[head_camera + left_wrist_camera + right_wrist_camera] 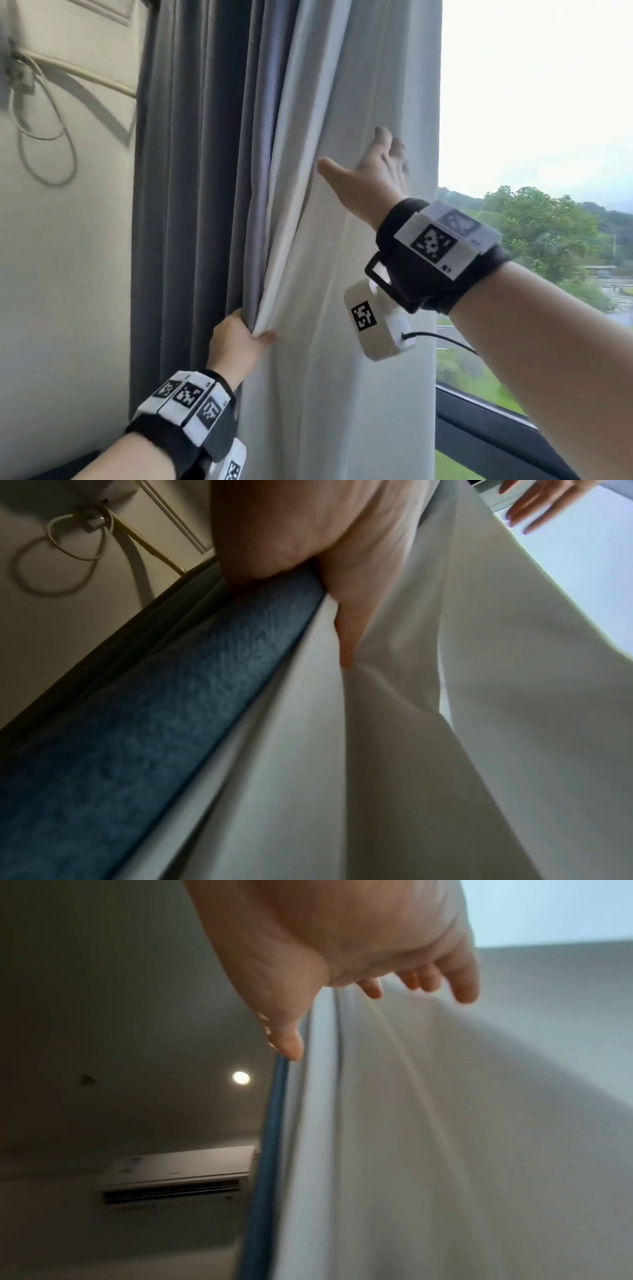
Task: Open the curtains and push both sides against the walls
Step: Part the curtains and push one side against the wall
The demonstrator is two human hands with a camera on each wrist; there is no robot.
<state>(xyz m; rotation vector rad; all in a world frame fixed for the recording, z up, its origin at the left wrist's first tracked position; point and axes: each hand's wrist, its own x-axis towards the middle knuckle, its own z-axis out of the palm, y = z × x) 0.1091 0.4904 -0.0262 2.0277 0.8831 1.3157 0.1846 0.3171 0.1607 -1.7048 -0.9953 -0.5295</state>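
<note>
A grey-blue curtain (198, 171) hangs bunched beside the left wall, with its white lining (342, 274) folded out toward the window. My left hand (239, 339) grips the curtain's edge low down, thumb on the white side; the left wrist view shows the blue fabric (205, 683) and white lining (394, 737) pinched in that hand (308, 561). My right hand (373, 174) is higher, fingers straight and spread, palm flat against the white lining. In the right wrist view the right hand (359, 961) hovers at the lining (445, 1123), fingers extended.
The cream wall (61, 274) at the left carries a socket with a looped white cable (41, 137). The bare window (534, 120) at the right shows trees, with its dark frame (486, 421) below. An air conditioner (178, 1175) and a ceiling light (241, 1077) are overhead.
</note>
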